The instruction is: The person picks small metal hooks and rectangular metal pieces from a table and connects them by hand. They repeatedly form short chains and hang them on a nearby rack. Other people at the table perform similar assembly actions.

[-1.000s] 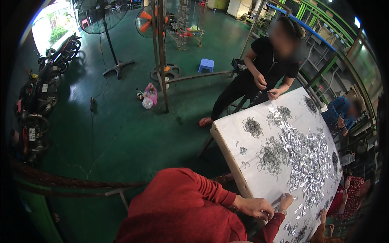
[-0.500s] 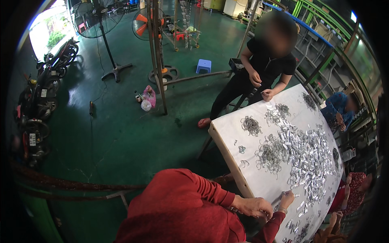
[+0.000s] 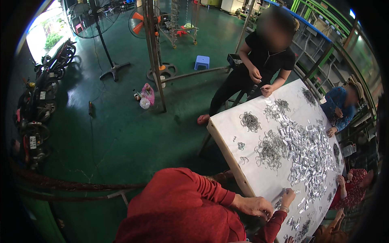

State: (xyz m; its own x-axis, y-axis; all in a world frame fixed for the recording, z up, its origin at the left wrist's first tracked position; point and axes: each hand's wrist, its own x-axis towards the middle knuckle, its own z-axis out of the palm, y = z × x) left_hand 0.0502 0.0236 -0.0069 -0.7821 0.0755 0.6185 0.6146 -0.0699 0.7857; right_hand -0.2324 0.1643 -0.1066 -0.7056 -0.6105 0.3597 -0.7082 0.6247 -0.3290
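Head view shows us our two hands at the lower right of the frame, above the near side of a white table (image 3: 227, 125). Our left hand (image 3: 256, 207) comes from the left side with its fingers curled downward; we cannot tell if something is between them. Our right hand (image 3: 289, 197) is bent, its fingertips brought close together and turned away from us, so we cannot tell what it grips.

Shiny metal pieces (image 3: 310, 152) lie in a big pile at the right of the frame, and the long axis of this pile goes from upper left to lower right. The single pieces point in many directions. Just beside our right hand, we see some loose shiny pieces (image 3: 301, 204), several of them with the long axis leaning toward the upper right. To the left of the pile there is a tangled heap of grey wire loops (image 3: 271, 152), without one common direction, and above it a smaller round heap (image 3: 250, 122).

At the upper right, a person in black (image 3: 269, 60) stands at the far corner, both hands near the table edge.
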